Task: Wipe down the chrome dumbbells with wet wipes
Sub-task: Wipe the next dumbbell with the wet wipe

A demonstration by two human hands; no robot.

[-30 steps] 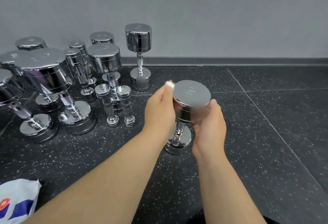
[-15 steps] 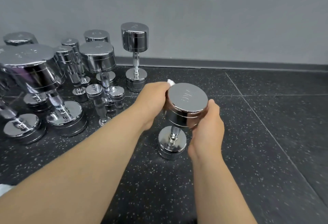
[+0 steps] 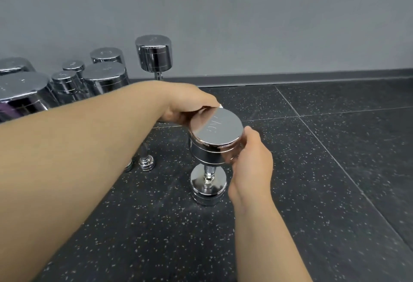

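A chrome dumbbell (image 3: 215,131) stands on end on the black speckled floor in the middle of the head view. My left hand (image 3: 185,102) curls round the far left side of its top head, and a small white tip of a wet wipe (image 3: 220,106) shows under the fingers. My right hand (image 3: 252,165) grips the near right side of the same head. The dumbbell's lower head (image 3: 207,186) rests on the floor.
Several more chrome dumbbells (image 3: 105,78) stand on end at the back left, partly hidden by my left forearm. One tall dumbbell (image 3: 154,53) stands near the grey wall. Open black floor (image 3: 335,170) lies to the right and in front.
My left hand has slid from the near left of the top head round to its far side, with the wipe under it. The camera has moved closer and shifted right; the right hand keeps its grip.
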